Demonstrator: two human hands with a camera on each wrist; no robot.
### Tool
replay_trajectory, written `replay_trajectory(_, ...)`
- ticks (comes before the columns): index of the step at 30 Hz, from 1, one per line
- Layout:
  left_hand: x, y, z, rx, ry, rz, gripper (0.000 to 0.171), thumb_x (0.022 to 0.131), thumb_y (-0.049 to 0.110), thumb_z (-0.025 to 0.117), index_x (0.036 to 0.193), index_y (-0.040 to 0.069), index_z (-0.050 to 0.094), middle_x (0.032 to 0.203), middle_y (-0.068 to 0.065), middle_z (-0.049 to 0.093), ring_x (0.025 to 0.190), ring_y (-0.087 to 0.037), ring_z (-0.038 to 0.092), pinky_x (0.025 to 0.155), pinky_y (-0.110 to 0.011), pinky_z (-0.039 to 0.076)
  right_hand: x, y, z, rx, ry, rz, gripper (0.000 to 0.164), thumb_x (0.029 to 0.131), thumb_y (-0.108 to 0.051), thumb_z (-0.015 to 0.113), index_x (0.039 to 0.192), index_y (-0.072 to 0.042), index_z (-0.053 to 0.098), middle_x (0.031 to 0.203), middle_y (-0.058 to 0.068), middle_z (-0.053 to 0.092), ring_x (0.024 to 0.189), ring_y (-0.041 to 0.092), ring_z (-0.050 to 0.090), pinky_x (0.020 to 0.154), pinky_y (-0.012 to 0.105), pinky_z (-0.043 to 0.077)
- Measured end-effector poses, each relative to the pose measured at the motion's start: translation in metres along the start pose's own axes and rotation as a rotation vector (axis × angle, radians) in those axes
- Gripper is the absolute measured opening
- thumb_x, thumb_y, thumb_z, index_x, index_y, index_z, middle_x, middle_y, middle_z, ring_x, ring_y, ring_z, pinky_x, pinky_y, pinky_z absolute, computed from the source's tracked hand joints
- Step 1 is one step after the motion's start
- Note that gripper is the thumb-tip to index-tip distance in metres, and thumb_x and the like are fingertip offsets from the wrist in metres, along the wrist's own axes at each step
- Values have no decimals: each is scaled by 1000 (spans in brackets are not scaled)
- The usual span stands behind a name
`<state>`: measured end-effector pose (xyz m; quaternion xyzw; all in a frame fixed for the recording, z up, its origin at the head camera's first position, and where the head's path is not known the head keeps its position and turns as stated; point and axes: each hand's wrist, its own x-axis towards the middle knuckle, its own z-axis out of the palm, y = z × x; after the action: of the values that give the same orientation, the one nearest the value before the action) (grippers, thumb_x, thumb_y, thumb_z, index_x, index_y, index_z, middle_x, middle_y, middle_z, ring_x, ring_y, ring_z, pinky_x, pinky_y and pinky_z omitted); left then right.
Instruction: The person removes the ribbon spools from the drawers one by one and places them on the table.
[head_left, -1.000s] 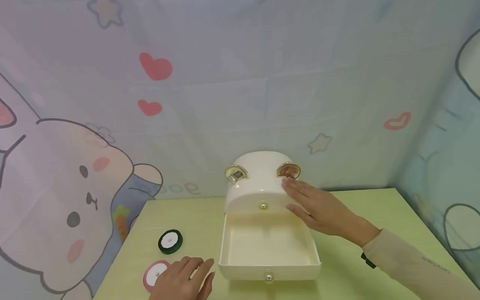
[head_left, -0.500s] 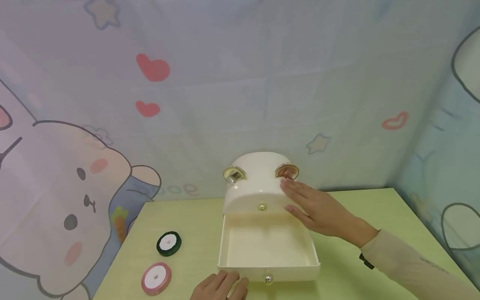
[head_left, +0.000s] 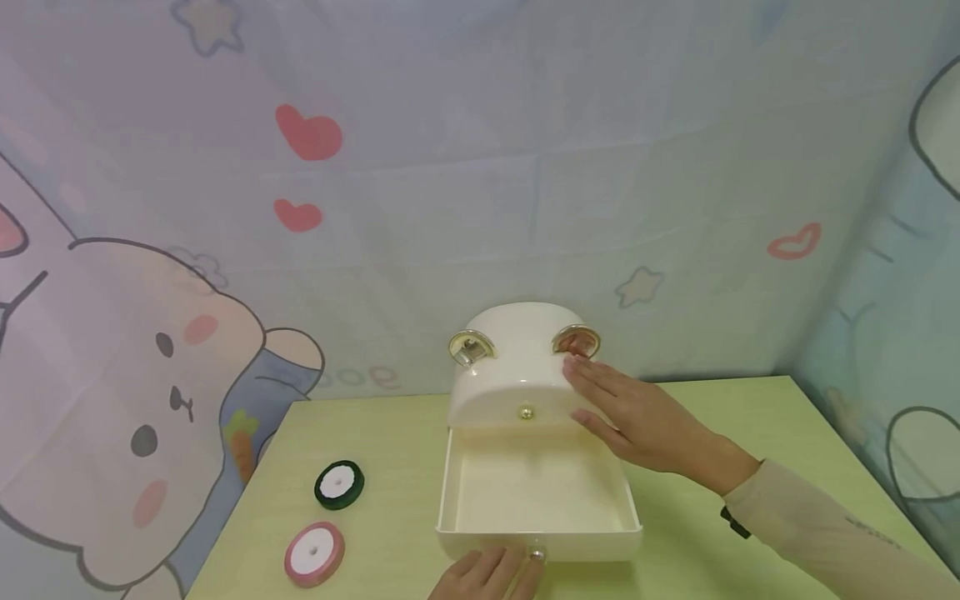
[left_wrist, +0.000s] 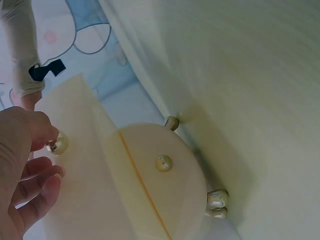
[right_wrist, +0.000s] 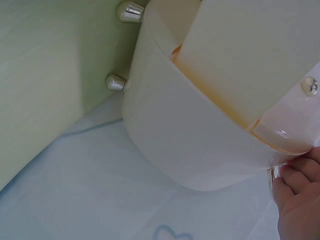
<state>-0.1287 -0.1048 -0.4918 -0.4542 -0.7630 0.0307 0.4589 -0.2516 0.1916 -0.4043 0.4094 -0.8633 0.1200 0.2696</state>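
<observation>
A cream drawer box with gold ear-like rings stands on the table. Its lower drawer is pulled out, with nothing inside. My left hand is at the front of this drawer. Thumb and forefinger pinch its round metal knob, while the other fingers curl loosely beside it. My right hand rests with straight fingers on the right side of the box's top, just below the right ear ring. In the right wrist view, the right fingers lie against the box's edge.
A green ribbon spool and a pink ribbon spool lie on the light green table, left of the drawer. A second small knob sits on the upper front. A printed cloth hangs behind.
My left hand has moved right from beside the pink spool, along the drawer front to its knob. The pink spool is now fully uncovered. My right hand and the box have stayed in place.
</observation>
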Motion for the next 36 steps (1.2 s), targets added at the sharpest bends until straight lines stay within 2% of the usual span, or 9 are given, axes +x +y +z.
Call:
replay_trajectory(4, 1, 3, 3, 1, -52, -2, 55, 108, 55, 38, 110, 16, 76, 105, 2, 73, 93, -10, 72, 72, -20, 59, 0, 1, 1, -6, 15, -17, 59, 105, -30, 62, 154, 1, 50, 158, 17, 54, 143, 34, 57, 111, 48, 52)
replay_trajectory(7, 3, 5, 4, -29, -62, -16, 55, 108, 55, 39, 109, 14, 75, 106, 1, 72, 97, -12, 72, 76, -22, 60, 0, 1, 1, -10, 16, -26, 59, 106, -32, 61, 154, 1, 49, 158, 17, 54, 143, 34, 57, 111, 49, 52)
replay_trajectory(14, 4, 12, 11, -64, 12, -46, 51, 107, 51, 46, 104, 9, 74, 99, -2, 68, 91, -15, 68, 70, -23, 60, 0, 1, 2, -10, -1, -21, 60, 106, -32, 61, 154, 1, 49, 159, 17, 53, 143, 34, 56, 111, 49, 52)
replay_trajectory(18, 3, 19, 9, -70, -23, -101, 52, 108, 53, 45, 104, 10, 74, 100, -2, 69, 94, -16, 70, 74, -25, 61, -1, 0, 4, -3, 2, -25, 59, 106, -31, 60, 154, 1, 49, 158, 18, 53, 143, 35, 57, 110, 49, 53)
replay_trajectory(21, 3, 26, 10, -52, -16, -147, 55, 108, 54, 43, 102, 10, 75, 100, -3, 71, 93, -18, 71, 77, -28, 62, -1, 0, 5, -3, 22, -37, 58, 108, -33, 58, 153, 2, 50, 157, 19, 54, 141, 36, 58, 109, 49, 54)
replay_trajectory(25, 5, 33, 17, -6, 51, -188, 60, 109, 54, 38, 99, 8, 76, 96, -6, 73, 89, -21, 72, 75, -30, 63, 0, 2, 5, -4, 44, -45, 57, 109, -34, 55, 152, 3, 50, 156, 20, 55, 140, 36, 59, 108, 49, 54)
replay_trajectory(28, 6, 37, 20, 4, 63, -217, 50, 109, 39, 40, 99, 8, 77, 96, -6, 73, 89, -22, 73, 73, -30, 63, 0, 2, 4, -1, 37, -34, 57, 108, -33, 57, 153, 2, 49, 156, 19, 55, 141, 36, 58, 108, 49, 54)
replay_trajectory(32, 7, 40, 22, 13, 101, -229, 37, 102, 19, 44, 98, 7, 79, 95, -8, 75, 88, -24, 74, 71, -31, 64, -1, 2, 4, 3, 24, -20, 59, 106, -31, 60, 154, 1, 49, 157, 19, 54, 141, 35, 58, 107, 49, 54)
replay_trajectory(36, 9, 40, 25, 30, 138, -231, 34, 99, 17, 46, 96, 7, 79, 93, -9, 75, 86, -24, 74, 69, -31, 64, 0, 2, 3, 1, 33, -24, 58, 107, -32, 59, 153, 1, 49, 156, 19, 55, 140, 35, 59, 107, 49, 55)
